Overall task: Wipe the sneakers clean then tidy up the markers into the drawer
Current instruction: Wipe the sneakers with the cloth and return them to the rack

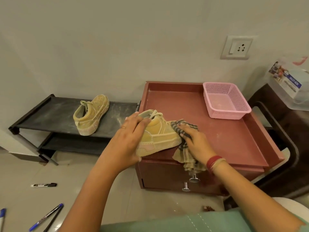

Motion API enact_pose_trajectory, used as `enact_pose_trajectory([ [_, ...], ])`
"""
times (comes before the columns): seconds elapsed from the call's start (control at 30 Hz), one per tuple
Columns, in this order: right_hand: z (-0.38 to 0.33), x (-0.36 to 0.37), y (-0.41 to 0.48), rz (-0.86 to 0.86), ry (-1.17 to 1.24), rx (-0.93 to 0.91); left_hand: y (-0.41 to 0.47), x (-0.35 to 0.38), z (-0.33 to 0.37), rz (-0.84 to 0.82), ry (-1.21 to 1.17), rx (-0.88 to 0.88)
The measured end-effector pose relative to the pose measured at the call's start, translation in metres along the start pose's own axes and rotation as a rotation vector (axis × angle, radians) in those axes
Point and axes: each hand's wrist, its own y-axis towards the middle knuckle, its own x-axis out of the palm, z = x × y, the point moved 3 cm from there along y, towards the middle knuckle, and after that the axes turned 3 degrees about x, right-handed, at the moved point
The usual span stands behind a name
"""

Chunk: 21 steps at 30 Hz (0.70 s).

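- My left hand (pixel 132 131) is wrapped over the heel and collar of a dusty yellow sneaker (pixel 160 136), fingers curved across the top, holding it on its sole.
- My right hand (pixel 195 141) grips a bunched striped cloth (pixel 187 158) and presses it against the sneaker's toe end; fingers bent into the fabric, a loose tail hanging under my wrist.
- The sneaker sits between my two hands on the near left corner of the red-brown cabinet (pixel 225 139), its heel jutting past the edge under my left palm.
- Just below my right wrist, two metal drawer knobs (pixel 194 179) stick out of the cabinet front; the drawers look closed.
- Beyond my right hand, at the cabinet's far corner, stands a pink basket (pixel 225 99).
- Beyond and to the left of my left hand, the second sneaker (pixel 91 114) stands on the top of a dark shoe rack (pixel 50 114), toe to the wall.
- On the floor well to the left of my left forearm lie a black marker (pixel 43 185) and, nearer me, two blue pens (pixel 46 216).
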Motion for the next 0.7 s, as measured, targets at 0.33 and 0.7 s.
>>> enact_pose_trajectory([
  [0.33,-0.01,0.004,-0.004,-0.143,0.091,-0.11,-0.004,-0.006,-0.008,-0.008,-0.134,-0.049],
  [0.7,-0.047,0.01,-0.03,-0.113,0.053,-0.297,-0.005,-0.006,-0.009,-0.03,-0.138,-0.087],
])
